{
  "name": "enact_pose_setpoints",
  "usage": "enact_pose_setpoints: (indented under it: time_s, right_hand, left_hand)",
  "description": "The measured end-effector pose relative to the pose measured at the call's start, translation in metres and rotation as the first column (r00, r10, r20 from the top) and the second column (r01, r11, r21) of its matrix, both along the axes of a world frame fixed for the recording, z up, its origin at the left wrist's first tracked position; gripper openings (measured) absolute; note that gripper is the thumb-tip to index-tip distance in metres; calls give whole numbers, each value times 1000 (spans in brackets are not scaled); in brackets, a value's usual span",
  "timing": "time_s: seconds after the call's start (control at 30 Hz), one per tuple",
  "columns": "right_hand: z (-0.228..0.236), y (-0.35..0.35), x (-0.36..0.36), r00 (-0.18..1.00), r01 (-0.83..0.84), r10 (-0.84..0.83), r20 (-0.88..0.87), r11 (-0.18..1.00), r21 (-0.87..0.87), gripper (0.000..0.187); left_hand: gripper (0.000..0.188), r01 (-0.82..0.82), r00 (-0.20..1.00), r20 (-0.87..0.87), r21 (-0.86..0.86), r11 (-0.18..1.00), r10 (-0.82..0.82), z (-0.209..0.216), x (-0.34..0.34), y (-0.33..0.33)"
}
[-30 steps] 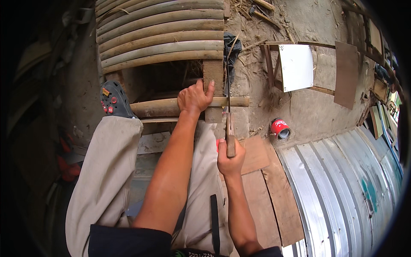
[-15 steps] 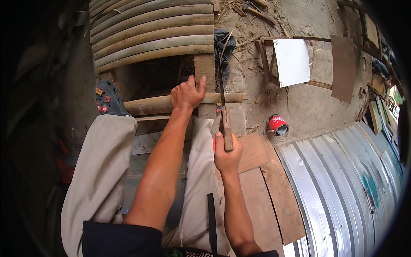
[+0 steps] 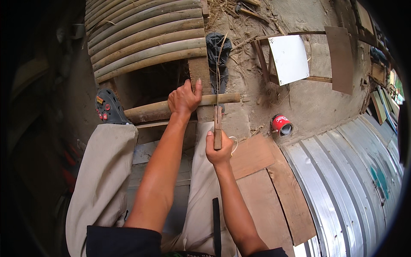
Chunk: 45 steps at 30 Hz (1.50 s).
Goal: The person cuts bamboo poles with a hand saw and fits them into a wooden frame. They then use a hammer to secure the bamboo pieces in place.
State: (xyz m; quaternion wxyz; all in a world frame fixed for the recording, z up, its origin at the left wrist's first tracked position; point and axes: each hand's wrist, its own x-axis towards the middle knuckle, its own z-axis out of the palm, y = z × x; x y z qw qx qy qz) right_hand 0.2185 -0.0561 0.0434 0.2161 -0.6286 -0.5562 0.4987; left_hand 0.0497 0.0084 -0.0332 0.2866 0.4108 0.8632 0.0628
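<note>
A cut bamboo pole [image 3: 147, 112] lies crosswise over a wooden beam [image 3: 199, 77], and its right end juts past the beam. My left hand [image 3: 185, 99] is closed round the pole near the beam, thumb pointing up. In my right hand [image 3: 219, 150] is a handsaw [image 3: 218, 137], gripped by its wooden handle. Its thin blade, seen nearly edge-on, points away from me and crosses the pole just right of the beam. How deep the blade sits in the bamboo cannot be made out. My shoe [image 3: 110, 107] is beside the pole's left end.
Beyond the pole is a slatted bamboo platform [image 3: 147, 38]. A black plastic bag [image 3: 218, 45] lies beside it. To the right are a red can [image 3: 281, 125], a white board [image 3: 289, 60], corrugated metal sheets [image 3: 342, 171] and brown plywood pieces [image 3: 261, 201].
My right hand and the handsaw have shifted left, bringing the blade more upright across the pole. My left hand keeps its hold on the pole. The whole view has moved slightly.
</note>
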Motion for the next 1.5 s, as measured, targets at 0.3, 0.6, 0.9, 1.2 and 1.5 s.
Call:
enact_pose_setpoints:
  time_s: [0.3, 0.6, 0.9, 1.2, 1.5]
  right_hand:
    - [-23, -9, 20, 990, -139, 141, -10, 986, 93, 22]
    - [28, 14, -7, 999, -12, 5, -41, 987, -160, 24]
    - [140, -10, 29, 997, 10, 15, 70, 941, -338, 15]
    - [118, 26, -7, 996, 25, 8, 92, 936, -351, 23]
    - [206, -44, 42, 975, -68, 140, 175, 930, -362, 4]
  left_hand:
    - [66, -277, 950, -49, 314, 908, 307, -19, 46, 26]
    - [65, -303, 945, -52, 230, 925, 323, -16, 45, 31]
    - [64, -309, 944, -42, 248, 918, 328, -17, 46, 34]
    - [58, -308, 944, -41, 250, 918, 327, -27, 48, 29]
    - [57, -287, 945, -84, 257, 923, 317, -22, 50, 28]
